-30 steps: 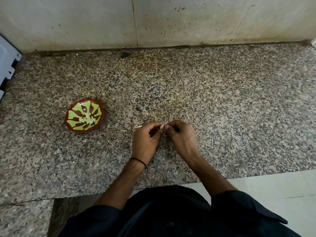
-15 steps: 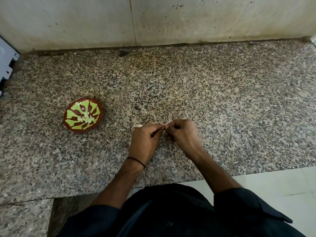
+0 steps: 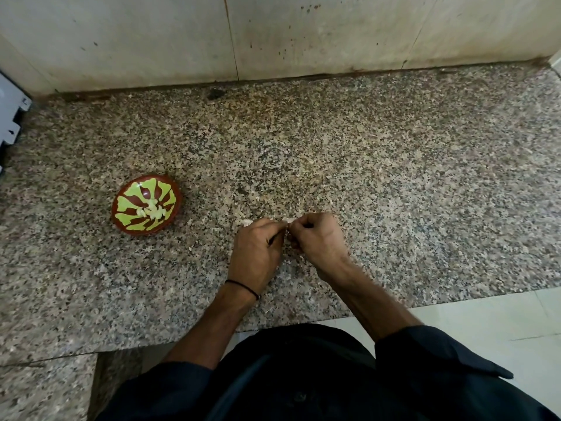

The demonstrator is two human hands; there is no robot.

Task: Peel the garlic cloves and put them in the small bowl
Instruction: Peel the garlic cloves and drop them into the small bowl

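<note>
My left hand and my right hand meet fingertip to fingertip over the granite counter. Between them they pinch a small pale garlic clove, of which only a sliver shows above the fingers. A scrap of pale skin lies on the counter just beyond my left knuckles. The small bowl, brown with a green-yellow pattern, stands to the left of my hands, apart from them, and holds several peeled cloves at its centre.
A stained pale wall closes the counter at the back. A white plastic object juts in at the far left edge. The counter's front edge runs just below my wrists, with pale floor tiles at lower right.
The clove showed plainly between my fingertips a second ago; now my fingers cover most of it. My hands have stayed in the same spot, working closely together.
</note>
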